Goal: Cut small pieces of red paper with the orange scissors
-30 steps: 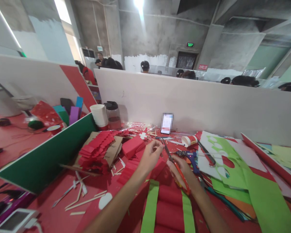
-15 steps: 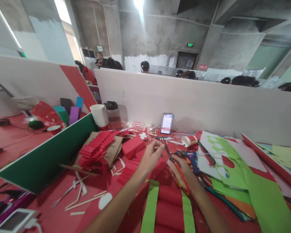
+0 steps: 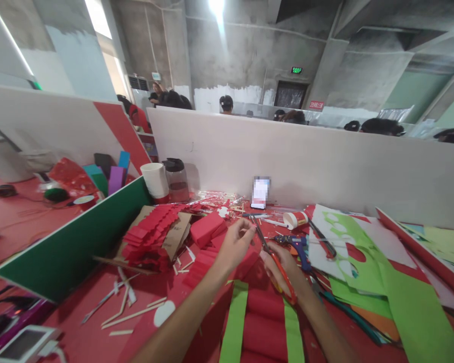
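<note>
My right hand (image 3: 283,269) is closed around the red-orange handles of a pair of scissors (image 3: 274,257). Their dark blades point up and away, toward the phone. Beside the blade tips, my left hand (image 3: 238,242) has thumb and fingers drawn together in a pinch; anything between them is too small to make out. Below both hands lies a folded red paper piece (image 3: 267,322), with a light-green strip (image 3: 237,317) down its left side and another green strip (image 3: 294,327) down its right.
Pleated red paper (image 3: 151,229) and a red block (image 3: 207,228) lie to the left, near a green board (image 3: 83,242). Wooden sticks are scattered about. A blue glue gun (image 3: 300,249), a cutter (image 3: 323,239) and green sheets (image 3: 412,302) lie right. A phone (image 3: 260,192) leans against the partition.
My left fingertips have shifted very slightly to the left. My right hand and the scissors stay almost in place.
</note>
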`<state>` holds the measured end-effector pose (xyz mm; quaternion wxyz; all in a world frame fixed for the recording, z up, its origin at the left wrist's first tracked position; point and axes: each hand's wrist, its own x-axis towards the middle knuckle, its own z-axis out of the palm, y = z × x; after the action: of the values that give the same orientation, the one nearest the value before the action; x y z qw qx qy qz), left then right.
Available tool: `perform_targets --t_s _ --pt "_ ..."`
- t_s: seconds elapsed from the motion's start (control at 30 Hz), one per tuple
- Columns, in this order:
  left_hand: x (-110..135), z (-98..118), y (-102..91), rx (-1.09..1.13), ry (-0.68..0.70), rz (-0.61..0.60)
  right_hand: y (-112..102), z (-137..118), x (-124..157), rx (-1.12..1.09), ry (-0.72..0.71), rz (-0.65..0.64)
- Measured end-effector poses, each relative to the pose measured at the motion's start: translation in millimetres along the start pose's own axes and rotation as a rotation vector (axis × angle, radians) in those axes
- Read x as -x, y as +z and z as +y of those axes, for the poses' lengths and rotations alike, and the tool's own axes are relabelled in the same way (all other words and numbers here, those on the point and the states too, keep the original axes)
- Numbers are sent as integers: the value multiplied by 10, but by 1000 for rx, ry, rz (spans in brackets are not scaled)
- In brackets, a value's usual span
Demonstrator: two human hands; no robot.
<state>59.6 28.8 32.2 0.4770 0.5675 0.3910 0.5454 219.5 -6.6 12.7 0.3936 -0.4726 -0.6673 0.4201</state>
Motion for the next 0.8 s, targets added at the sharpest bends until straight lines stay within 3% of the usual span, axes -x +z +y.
perform_targets --t_s 0.23,0.5,0.8 --pt "2 3 17 18 10 -1 24 71 -15 -43 44 -1" --pt "8 -4 16 13 -1 1 1 -110 45 -15 2 -20" --pt "4 -1 16 21 -1 -6 3 -5 9 31 -22 7"
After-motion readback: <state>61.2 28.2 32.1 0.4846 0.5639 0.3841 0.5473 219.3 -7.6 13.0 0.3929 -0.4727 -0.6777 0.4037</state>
